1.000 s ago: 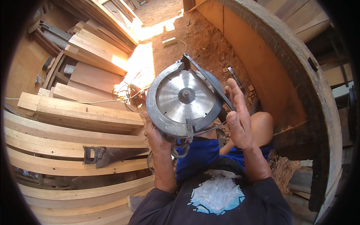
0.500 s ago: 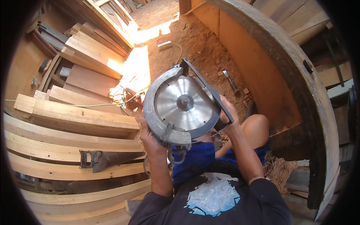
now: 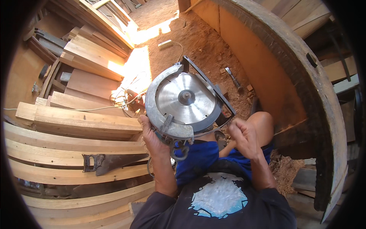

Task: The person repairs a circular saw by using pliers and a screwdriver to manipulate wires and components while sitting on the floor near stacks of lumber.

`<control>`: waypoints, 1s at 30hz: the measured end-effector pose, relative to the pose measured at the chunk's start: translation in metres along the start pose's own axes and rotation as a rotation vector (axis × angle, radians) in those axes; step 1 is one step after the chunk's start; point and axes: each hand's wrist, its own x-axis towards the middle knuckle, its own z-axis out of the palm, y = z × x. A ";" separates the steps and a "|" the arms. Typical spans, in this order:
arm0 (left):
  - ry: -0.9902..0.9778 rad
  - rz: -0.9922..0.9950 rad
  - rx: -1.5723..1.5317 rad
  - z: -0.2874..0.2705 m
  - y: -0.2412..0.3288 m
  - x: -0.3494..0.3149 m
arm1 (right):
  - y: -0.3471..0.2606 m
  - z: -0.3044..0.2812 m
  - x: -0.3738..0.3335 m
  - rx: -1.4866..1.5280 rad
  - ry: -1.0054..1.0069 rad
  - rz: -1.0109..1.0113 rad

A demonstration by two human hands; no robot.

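Note:
A circular saw [image 3: 183, 100] is held up in front of my lap, its round steel blade [image 3: 172, 96] facing me. The grey guard [image 3: 151, 101] curves around the blade's left and lower edge, and a flat dark base plate [image 3: 209, 86] runs down its right side. My left hand [image 3: 155, 142] grips the saw's lower left, thumb up, with most fingers hidden behind the body. Just off the saw's lower right, my right hand [image 3: 246, 138] is closed with curled fingers; whatever it may hold is hidden.
A handsaw [image 3: 110, 163] lies on stacked timber beams [image 3: 87, 122] at left. A chisel [image 3: 234, 81] rests on the dirt floor, near a white power strip [image 3: 165, 44] and cords. A large curved wooden piece [image 3: 305, 72] rises at right. Wood shavings [image 3: 286, 171] lie beside my leg.
My right hand has come off the saw's right side and moved down and toward me, its fingers curling closed. The saw stays nearly in place in my left hand.

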 end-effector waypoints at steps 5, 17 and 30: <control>0.112 0.039 0.043 0.008 -0.009 0.001 | -0.023 0.055 -0.019 0.328 -0.220 -0.020; -0.331 0.083 -0.156 -0.021 -0.047 -0.010 | -0.057 0.039 -0.008 -0.221 0.059 -0.185; -0.124 0.139 -0.011 0.030 -0.068 -0.021 | -0.054 0.016 -0.021 -0.034 0.088 0.181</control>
